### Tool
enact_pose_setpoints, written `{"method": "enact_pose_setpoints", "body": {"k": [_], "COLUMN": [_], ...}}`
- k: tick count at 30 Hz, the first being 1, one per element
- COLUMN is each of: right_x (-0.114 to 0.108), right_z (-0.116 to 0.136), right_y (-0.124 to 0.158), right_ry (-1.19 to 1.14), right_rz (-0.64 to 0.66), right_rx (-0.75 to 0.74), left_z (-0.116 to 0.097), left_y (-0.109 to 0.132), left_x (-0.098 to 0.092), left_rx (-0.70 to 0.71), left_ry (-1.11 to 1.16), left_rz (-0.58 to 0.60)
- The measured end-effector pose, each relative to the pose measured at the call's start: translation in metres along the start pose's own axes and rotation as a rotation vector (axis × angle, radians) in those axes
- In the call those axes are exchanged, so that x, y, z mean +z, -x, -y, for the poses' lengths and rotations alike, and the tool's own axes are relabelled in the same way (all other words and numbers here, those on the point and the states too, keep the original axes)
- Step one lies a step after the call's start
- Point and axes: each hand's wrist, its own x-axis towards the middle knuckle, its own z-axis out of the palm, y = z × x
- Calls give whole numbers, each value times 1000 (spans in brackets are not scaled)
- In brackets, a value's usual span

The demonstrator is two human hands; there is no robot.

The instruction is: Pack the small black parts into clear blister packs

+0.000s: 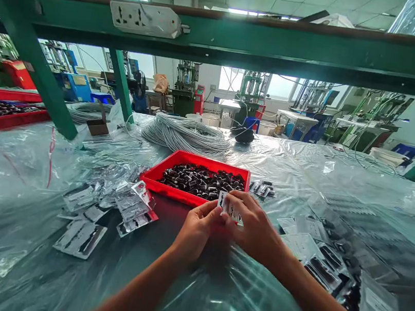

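Between my hands, just in front of a red tray (182, 195), is a small flat whitish plate (221, 199) with dark cut-out shapes. My left hand (197, 226) pinches its left side between thumb and fingers. From the right, my right hand (253, 227) closes over the same plate, its fingers bent across the face and hiding much of it. Many small black cylindrical parts (204, 180) fill the tray. Left of my hands lies a loose pile of similar flat plates (80, 238), some in clear plastic.
Flat clear packets (380, 306) with dark pieces spread at the right. A few metallic parts (262, 188) lie beside the tray. Behind it sits a coil of grey cable (189, 134). A green beam (286, 45) with a power strip (145, 19) crosses above; plastic sheeting covers the table.
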Motion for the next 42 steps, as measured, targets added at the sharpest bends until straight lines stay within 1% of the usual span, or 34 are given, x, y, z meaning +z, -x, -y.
{"method": "enact_pose_setpoints", "body": {"k": [2,5,8,10,12,16,18,21,23,27,29,30,32,33,34,35,36,37,39,40,41,42], "right_x": [15,33,44,45,43,38,38,40,39,33,30,30,29,29,30,31,31,32,35,37,39,41], "right_z": [1,-2,-4,-4,-3,-7,-10,-15,-15,-12,-14,-17,-27,-32,-37,-41,-43,-44,-42,-39,-36,-33], "right_y": [-12,-35,-55,-63,-67,-65,-63,-61,-62,-65,-68,-69,-72,-72,-72,-71,-69,-67,-63,-61,-60,-59], "right_ry": [-57,-202,-344,-385,-378,-313,-291,-301,-329,-397,-431,-434,-368,-294,-209,-135,-91,-80,-115,-128,-128,-118], "right_rz": [6,-3,-12,-7,16,35,39,68,79,40,25,18,-21,-59,-101,-133,-136,-108,-2,42,62,56], "right_rx": [13,39,44,10,-46,-137,-155,-143,-118,-40,29,87,235,291,313,286,208,96,-126,-205,-255,-278], "left_z": [-4,-12,-22,-28,-32,-35,-35,-34,-34,-36,-37,-38,-41,-42,-43,-44,-45,-45,-45,-44,-44,-43], "left_y": [-4,-13,-22,-26,-28,-28,-27,-27,-26,-24,-25,-26,-28,-29,-31,-31,-32,-32,-31,-31,-30,-29], "left_x": [-5,-18,-30,-35,-38,-39,-41,-42,-41,-36,-35,-36,-38,-40,-41,-42,-43,-43,-42,-41,-40,-39], "left_rx": [40,128,203,217,206,177,169,185,188,190,206,212,206,196,187,181,179,178,165,153,143,139], "left_ry": [65,113,159,180,172,86,38,-36,-83,-153,-151,-138,-100,-82,-68,-61,-58,-57,-50,-48,-50,-62], "left_rz": [-47,-104,-121,-136,-146,-136,-140,-149,-154,-174,-225,-263,-340,-366,-381,-386,-384,-374,-336,-310,-284,-256]}}
